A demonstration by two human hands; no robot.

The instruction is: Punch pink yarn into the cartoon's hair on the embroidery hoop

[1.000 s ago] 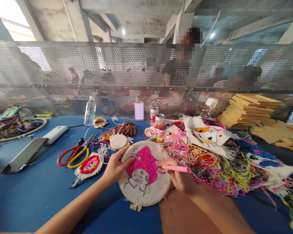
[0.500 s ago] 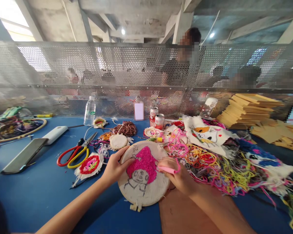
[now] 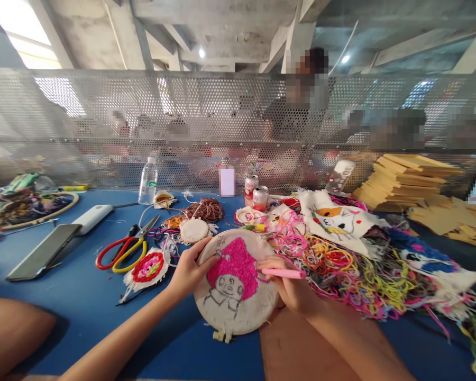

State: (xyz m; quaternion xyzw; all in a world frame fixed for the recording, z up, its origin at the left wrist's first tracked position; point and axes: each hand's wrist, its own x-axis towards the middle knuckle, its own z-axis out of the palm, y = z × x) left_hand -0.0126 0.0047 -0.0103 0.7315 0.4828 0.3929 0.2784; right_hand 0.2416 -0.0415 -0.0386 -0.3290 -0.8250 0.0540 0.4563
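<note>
My left hand (image 3: 192,267) grips the left rim of a round embroidery hoop (image 3: 238,325), its thumb on the cloth front. The white cloth carries a drawn cartoon figure whose hood is filled with bright pink yarn loops (image 3: 236,259). My right hand (image 3: 289,283) is closed on a pink punch needle (image 3: 287,273) by the cloth's right side. The handle lies nearly level, its butt end to the right; the tip is hidden by my fingers. A small cloth-covered hoop (image 3: 194,230) is just behind the big one.
Red-and-yellow scissors (image 3: 129,251) and a round red patch (image 3: 147,266) lie to the left, near a phone (image 3: 43,253). Tangled yarn (image 3: 341,270) fills the right. Behind stand a bottle (image 3: 148,181), two cans (image 3: 259,198) and stacked yellow boards (image 3: 404,180). Another person's bare limb (image 3: 14,333) shows lower left.
The punch needle has swung so its handle shows longer, pointing right. A bare limb has come into view at lower left. The hoop stays nearly in place.
</note>
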